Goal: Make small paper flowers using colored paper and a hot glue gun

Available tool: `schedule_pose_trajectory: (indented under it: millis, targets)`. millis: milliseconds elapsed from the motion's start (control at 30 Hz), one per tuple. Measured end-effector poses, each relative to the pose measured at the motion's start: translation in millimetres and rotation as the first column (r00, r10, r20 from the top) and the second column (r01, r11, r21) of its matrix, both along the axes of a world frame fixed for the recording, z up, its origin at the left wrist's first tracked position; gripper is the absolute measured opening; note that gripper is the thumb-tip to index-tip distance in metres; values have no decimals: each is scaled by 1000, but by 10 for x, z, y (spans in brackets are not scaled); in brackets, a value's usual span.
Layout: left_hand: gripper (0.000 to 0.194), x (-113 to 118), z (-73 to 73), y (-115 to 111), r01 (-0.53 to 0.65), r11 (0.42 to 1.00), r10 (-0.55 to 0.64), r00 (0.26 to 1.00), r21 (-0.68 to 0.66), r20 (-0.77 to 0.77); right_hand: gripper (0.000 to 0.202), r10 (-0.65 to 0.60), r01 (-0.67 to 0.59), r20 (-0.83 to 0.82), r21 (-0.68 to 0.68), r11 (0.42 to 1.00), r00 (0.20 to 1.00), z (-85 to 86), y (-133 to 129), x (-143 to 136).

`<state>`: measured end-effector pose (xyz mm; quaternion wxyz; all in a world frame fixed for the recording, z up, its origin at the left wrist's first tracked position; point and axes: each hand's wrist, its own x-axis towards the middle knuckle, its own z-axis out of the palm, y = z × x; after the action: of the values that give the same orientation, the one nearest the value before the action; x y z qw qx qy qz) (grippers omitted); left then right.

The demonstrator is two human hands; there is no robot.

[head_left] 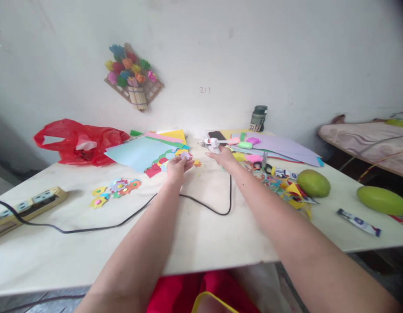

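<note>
My left hand (pixel 178 167) pinches a small lavender paper flower (pixel 185 155) at its fingertips. Cut paper pieces in red, green and blue (pixel 160 163) lie just behind it, and a small orange-yellow flower (pixel 197 163) rests beside the fingers. My right hand (pixel 225 157) is wrapped round a white hot glue gun (pixel 214 143), whose tip faces left and whose glue stick sticks out to the right. From under this hand a black cord (pixel 229 195) runs across the table to a power strip (pixel 41 204). Finished-looking layered paper flowers (pixel 120 187) form a cluster to the left.
A red plastic bag (pixel 80 143) and coloured sheets (pixel 133 152) lie at the back left. On the right are clay packets (pixel 245 145), scissors (pixel 264 161), paper scraps (pixel 286 191), green mangoes (pixel 314 183) and a glue tube (pixel 359 222). A dark bottle (pixel 258 118) stands by the wall.
</note>
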<state>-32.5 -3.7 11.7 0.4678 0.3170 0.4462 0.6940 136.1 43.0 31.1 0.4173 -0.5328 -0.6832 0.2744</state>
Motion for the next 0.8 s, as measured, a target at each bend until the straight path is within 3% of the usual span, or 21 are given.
schedule_pose_trajectory:
  millis: [133,233,467,800]
  targets:
    - [6,-3,-39,-13,149,989,-149,987,-14,-51,31,156,-191,-315,-83,978,936,-48,-159,138]
    - [6,-22,-54,-8,198,980,-199,978,-34,-55,32,247,-317,-411,-111,942,878,-41,-228,253]
    - [12,-70,-49,-25,334,942,-334,943,-35,1,33,389,-429,-255,-124,895,885,48,-285,391]
    - [12,-103,-57,-25,398,916,-399,917,-45,-16,37,387,-395,-87,-120,911,918,96,-275,433]
